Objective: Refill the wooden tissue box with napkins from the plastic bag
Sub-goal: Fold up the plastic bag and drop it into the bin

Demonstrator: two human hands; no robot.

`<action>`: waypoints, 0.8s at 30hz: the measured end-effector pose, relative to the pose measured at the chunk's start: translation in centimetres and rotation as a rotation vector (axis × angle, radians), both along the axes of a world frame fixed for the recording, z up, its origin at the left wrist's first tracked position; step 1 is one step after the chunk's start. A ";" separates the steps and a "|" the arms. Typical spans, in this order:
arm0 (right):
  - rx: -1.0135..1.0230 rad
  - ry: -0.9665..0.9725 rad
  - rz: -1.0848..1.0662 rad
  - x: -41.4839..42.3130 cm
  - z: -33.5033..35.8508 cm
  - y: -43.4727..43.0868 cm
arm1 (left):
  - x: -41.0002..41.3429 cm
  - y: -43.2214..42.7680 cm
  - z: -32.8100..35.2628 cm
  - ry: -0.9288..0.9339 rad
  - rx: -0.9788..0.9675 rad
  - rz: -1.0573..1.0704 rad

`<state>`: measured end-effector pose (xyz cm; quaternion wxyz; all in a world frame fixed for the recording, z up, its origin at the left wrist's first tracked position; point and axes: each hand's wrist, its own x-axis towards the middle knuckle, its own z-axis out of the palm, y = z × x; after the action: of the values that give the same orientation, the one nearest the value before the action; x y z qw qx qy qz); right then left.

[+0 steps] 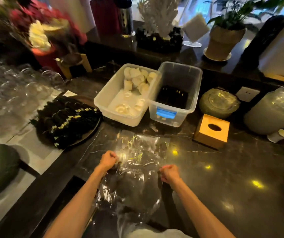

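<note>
A clear plastic bag [137, 155] lies crumpled on the dark marble counter in front of me, and it hangs over the counter's near edge. My left hand [108, 160] pinches its left edge. My right hand [169, 173] pinches its right edge. Both fists are closed on the film, holding the bag spread between them. I cannot make out napkins inside the bag. The wooden tissue box [211, 131] stands upright to the right and farther back, its oval slot facing up, well apart from both hands.
Behind the bag stand a white tub of small white cups [103, 102] and a clear bin [194, 93] with dark items. A tray of black wrapped items [65, 122] is at left, glasses [8, 93] beyond it. Wrapped plate stacks [273, 110] and a paper cup [278, 135] sit right.
</note>
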<state>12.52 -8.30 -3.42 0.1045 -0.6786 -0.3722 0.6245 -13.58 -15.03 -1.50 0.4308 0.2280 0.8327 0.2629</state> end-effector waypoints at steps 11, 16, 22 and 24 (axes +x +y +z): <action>0.215 0.509 -0.294 15.6 11.2 4.8 | 8.2 8.4 10.1 -0.448 0.491 -0.319; 0.323 0.558 -0.297 22.8 15.2 7.3 | 15.2 14.2 14.8 -0.507 0.594 -0.434; 0.678 0.620 -0.269 29.8 27.9 13.2 | 19.4 21.2 26.2 -0.576 0.800 -0.686; 0.781 0.659 -0.257 30.8 32.5 15.6 | 20.2 23.0 30.6 -0.575 0.889 -0.742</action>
<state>43.32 7.30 29.12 0.5370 -0.3968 -0.4383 0.6017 6.64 8.00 29.11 0.5634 0.5778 0.3615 0.4670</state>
